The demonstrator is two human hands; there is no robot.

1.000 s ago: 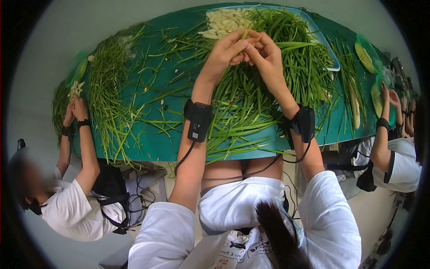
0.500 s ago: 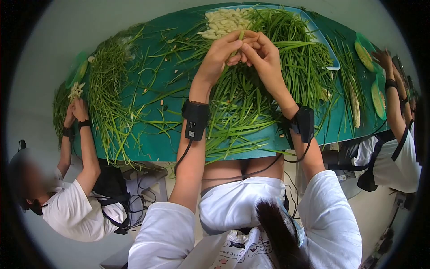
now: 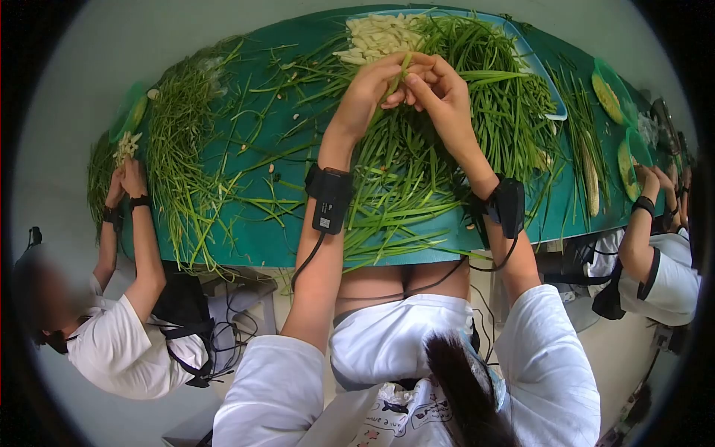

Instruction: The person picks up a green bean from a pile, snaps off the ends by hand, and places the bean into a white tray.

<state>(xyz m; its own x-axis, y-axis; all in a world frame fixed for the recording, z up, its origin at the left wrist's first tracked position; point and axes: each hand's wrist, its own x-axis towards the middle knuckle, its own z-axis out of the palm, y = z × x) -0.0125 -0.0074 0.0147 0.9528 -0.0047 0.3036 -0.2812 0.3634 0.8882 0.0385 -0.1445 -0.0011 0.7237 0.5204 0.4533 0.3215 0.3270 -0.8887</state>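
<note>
The left hand [image 3: 363,97] is curled nearly closed, with thumb and fingers about a slender green stalk [image 3: 403,68], which lies aslant in the upper centre of the frame. The right hand [image 3: 441,86] meets it fingertip to fingertip, fingers bent and thumb toward the stalk; whether this hand grips the stalk or only touches it cannot be told. For good handling, a light pinch by the fingertips probably suits so thin a stem, one hand steadying while the other works close beside it, since a wide or hard grip may crush or snap it. Beneath and right of the hands spreads a heap of green stalks [image 3: 484,130], partly on a blue tray [image 3: 556,116]; pale pieces [image 3: 376,37] lie just above the left hand. Loose green blades [image 3: 395,212] lie between the forearms on the green counter [image 3: 257,249]. Farther out, a finer green heap [image 3: 179,127] occupies the left of the frame, beside a co-worker's hands [image 3: 128,180]; at far right, another co-worker's hands [image 3: 649,179] are near a green basket [image 3: 625,171].
</note>
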